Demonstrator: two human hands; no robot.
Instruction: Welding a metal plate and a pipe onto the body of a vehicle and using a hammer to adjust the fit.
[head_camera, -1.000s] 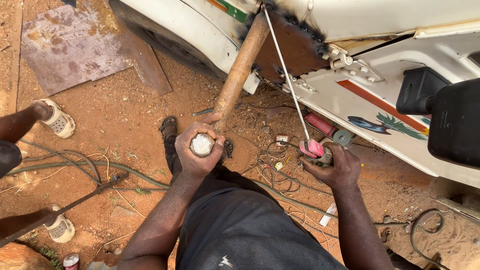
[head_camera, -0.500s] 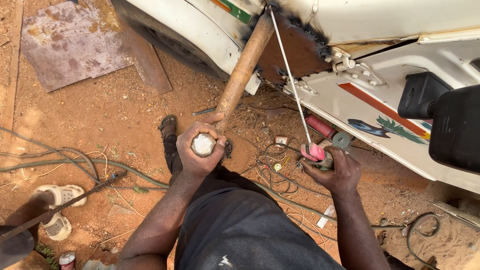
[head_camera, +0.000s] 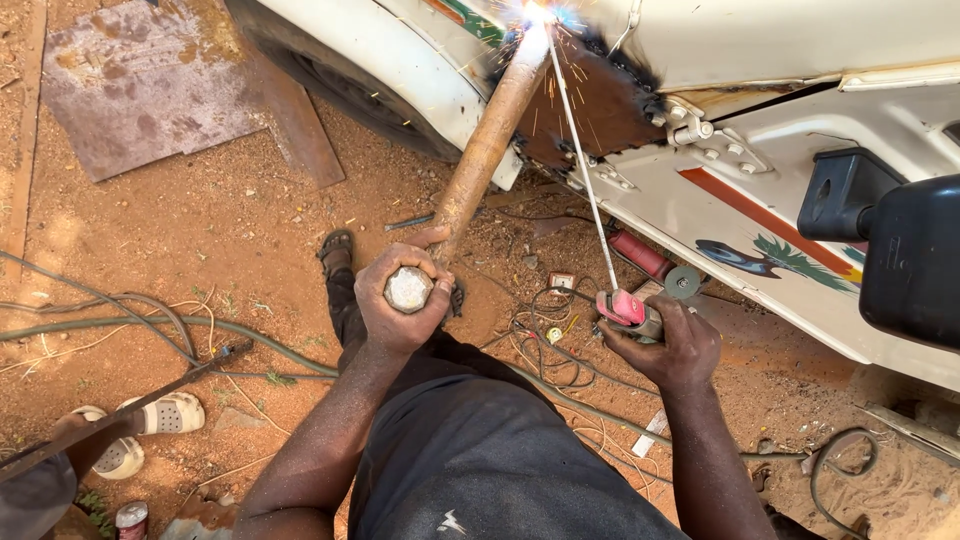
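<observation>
My left hand (head_camera: 400, 300) grips the near end of a rusty brown metal bar (head_camera: 487, 140), which slants up to the vehicle's white body panel (head_camera: 760, 190). My right hand (head_camera: 665, 345) holds a red electrode holder (head_camera: 622, 307). Its thin welding rod (head_camera: 578, 160) reaches up to a rusty brown patch (head_camera: 600, 100) on the panel. A bright arc with sparks (head_camera: 537, 14) flares where the rod tip meets the bar's far end. I stand over red dirt in dark trousers.
Cables (head_camera: 150, 320) and tangled wires (head_camera: 545, 340) lie on the dirt. A rusty metal sheet (head_camera: 140, 85) lies at the upper left. Another person's feet in white clogs (head_camera: 150, 420) stand at the lower left. A black side mirror (head_camera: 890, 250) juts out at the right.
A bright welding arc with sparks has lit at the rod tip. The other person's feet have shifted at the lower left. My hands keep their grips.
</observation>
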